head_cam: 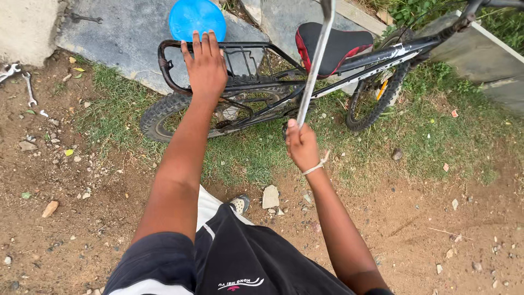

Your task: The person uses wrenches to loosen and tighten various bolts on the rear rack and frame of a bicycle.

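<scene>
The fingers (203,41) of the left hand (206,68) are laid flat and together over the black rear rack (240,65) of a bicycle (305,82), the palm pressed down on the rack's bars rather than curled around them. By this the frame seems to be steadied against tipping, since the bicycle is propped at a lean on the grass (262,153) beside a grey stone slab (125,38). The right hand (302,146) is clamped in a fist around the lower end of a long metal bar (314,65), with the thumb laid along the shaft. The bar is held nearly upright, tilted slightly to the right, and its upper end is cut off by the top of the view. It passes in front of the frame just beside the black and red saddle (335,43); whether it is touching the frame cannot be told. A pale band (316,166) is worn on the right wrist.

The rear wheel (164,117) is seen below the rack, partly hidden by the left forearm, and the front wheel (376,95) stands to the right under the down tube. A blue round dish (197,17) lies on the slab behind the rack. 2 spanners (19,79) lie on the bare soil at the left edge, well apart from both hands. A flat stone (270,196) lies near a grey shoe (240,204) in the dirt.
</scene>
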